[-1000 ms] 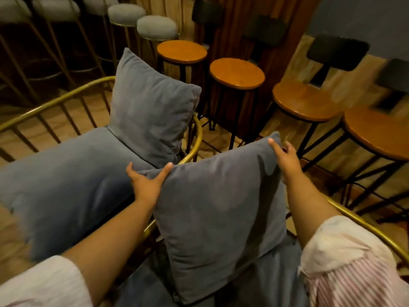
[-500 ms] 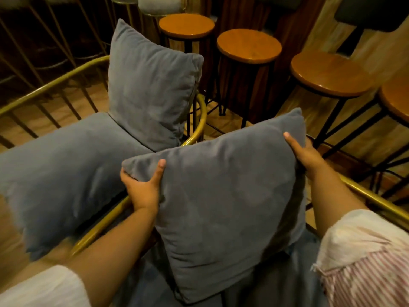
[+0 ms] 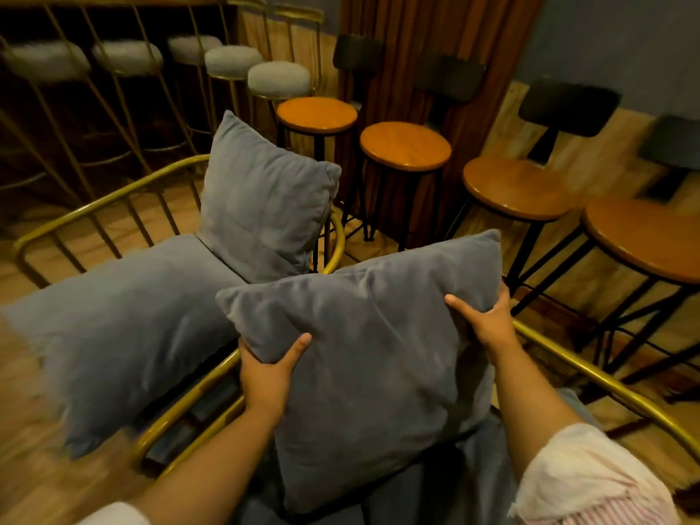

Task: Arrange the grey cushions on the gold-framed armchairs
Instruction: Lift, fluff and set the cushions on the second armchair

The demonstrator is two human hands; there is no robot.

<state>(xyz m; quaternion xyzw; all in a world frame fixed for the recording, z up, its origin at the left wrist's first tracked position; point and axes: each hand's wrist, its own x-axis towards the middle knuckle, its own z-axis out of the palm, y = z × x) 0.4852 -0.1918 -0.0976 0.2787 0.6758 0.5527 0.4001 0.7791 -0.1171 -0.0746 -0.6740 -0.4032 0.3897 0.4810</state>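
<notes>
Wood-plank flooring (image 3: 560,259) fills the gaps of a dim seating area, with round wooden stools (image 3: 405,145) on black legs crowding the upper right of the frame and pale padded bar stools (image 3: 278,79) lining the upper left. At centre, a person grips a square grey cushion (image 3: 371,369) by both upper edges: the left hand (image 3: 271,367) clamps its left edge, thumb on the front face, while the right hand (image 3: 486,322) pinches the right edge just below the top corner. The cushion's lower edge sits low on the near gold-framed armchair (image 3: 591,377), whose curved rail sweeps toward the lower right. Left of centre, a second armchair (image 3: 113,195) holds a second grey cushion (image 3: 265,206) propped upright against its rail, above a seat pad (image 3: 121,320). Only a narrow strip of open room separates the two gold frames.
</notes>
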